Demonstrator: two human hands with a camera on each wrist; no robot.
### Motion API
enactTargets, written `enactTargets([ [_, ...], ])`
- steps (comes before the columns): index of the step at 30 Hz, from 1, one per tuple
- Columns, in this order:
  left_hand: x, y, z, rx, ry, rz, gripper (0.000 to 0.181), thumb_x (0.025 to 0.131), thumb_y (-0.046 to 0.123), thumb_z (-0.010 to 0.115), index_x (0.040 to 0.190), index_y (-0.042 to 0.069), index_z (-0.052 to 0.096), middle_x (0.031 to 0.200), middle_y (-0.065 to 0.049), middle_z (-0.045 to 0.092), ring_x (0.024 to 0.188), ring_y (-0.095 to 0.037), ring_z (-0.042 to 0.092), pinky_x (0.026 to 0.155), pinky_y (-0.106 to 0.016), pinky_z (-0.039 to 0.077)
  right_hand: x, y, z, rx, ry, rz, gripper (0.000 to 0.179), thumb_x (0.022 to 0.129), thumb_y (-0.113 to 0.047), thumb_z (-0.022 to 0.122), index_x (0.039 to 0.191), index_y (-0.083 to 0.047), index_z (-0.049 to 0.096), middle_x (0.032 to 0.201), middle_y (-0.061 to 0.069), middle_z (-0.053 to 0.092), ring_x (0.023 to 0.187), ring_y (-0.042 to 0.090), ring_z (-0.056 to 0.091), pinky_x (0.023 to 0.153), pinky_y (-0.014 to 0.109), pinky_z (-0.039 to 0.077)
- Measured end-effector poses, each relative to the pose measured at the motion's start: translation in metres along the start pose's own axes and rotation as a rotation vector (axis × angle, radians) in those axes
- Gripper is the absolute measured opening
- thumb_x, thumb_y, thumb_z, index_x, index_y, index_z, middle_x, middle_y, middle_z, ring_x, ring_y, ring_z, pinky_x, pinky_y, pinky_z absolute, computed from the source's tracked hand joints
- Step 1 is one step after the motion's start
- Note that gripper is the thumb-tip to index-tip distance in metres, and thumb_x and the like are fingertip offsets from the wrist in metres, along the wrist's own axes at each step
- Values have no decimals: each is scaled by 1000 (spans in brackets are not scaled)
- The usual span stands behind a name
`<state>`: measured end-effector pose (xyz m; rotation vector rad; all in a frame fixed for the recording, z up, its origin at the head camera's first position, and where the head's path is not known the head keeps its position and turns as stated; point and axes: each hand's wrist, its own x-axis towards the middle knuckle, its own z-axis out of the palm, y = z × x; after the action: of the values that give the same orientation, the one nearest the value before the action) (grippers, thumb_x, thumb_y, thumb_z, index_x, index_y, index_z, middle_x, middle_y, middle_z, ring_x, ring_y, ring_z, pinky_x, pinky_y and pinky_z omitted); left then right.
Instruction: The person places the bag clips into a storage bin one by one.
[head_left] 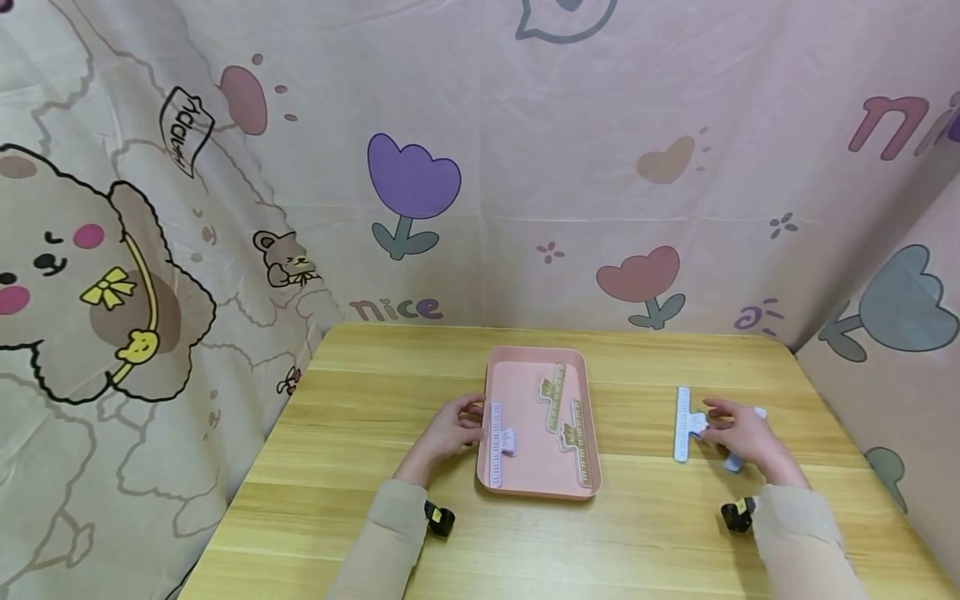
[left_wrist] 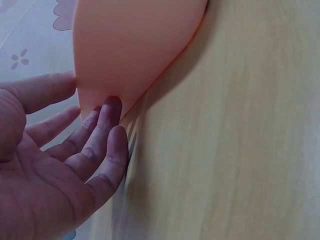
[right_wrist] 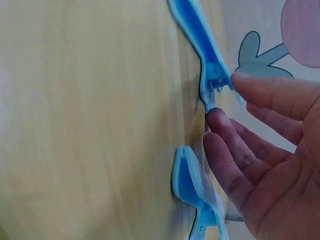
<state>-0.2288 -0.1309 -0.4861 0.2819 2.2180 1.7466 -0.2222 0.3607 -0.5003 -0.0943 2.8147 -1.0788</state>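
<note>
My left hand (head_left: 455, 429) rests against the left side of a shallow pink tray (head_left: 536, 497), its loosely bent fingers touching the outer wall (left_wrist: 135, 45) and its thumb at the rim. Inside the tray lie a lilac sealing clip (head_left: 495, 450) and two gold-coloured clips with pale edges (head_left: 556, 400) (head_left: 581, 454). Over on the right, my right hand (head_left: 742, 429) pinches the short handle of a light blue sealing clip (head_left: 682, 425), thumb on the upper lever and a fingertip at the lower one. A second blue clip (right_wrist: 187, 180) lies beneath that hand, partly hidden in the head view.
Everything stands on a wooden table (head_left: 360, 383). A printed cloth (head_left: 480, 167) hangs behind it and along both sides. Each wrist wears a small black camera (head_left: 440, 521), close above the tabletop.
</note>
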Motion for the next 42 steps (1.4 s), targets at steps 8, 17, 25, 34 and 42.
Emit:
enactTargets([
  [8,-1,2,0,-4,7,-3,61,84,-13,64,141,-11,41,123,-31,51,102,-41,60,79,-40,56,-1,-6,9,16,7,0,63,84,-9,75,133,16,45,114,32,58,105,47,58,81,44,55],
  [17,7,-11,0,8,6,-1,62,84,-13,65,141,-11,40,123,-31,51,103,-42,59,80,-39,56,2,-7,15,-32,41,16,59,84,-12,75,129,16,50,109,28,61,100,42,60,80,47,52],
  [25,13,-23,0,17,23,4,64,83,-11,68,141,-8,42,121,-25,55,100,-35,61,78,-37,56,4,-4,17,-42,37,56,56,85,-16,74,126,15,53,107,28,64,98,40,61,79,48,52],
  [34,5,-7,0,1,6,-6,61,84,-14,64,141,-11,41,123,-30,52,104,-45,58,79,-37,56,3,-7,17,-54,50,70,56,86,-19,74,125,14,53,110,29,63,100,41,61,80,50,51],
  [42,18,-31,0,16,32,-7,65,83,-11,68,142,-6,42,121,-24,55,101,-37,61,77,-37,56,1,-7,18,-51,61,58,55,86,-20,75,124,13,55,109,26,63,99,40,61,80,49,51],
])
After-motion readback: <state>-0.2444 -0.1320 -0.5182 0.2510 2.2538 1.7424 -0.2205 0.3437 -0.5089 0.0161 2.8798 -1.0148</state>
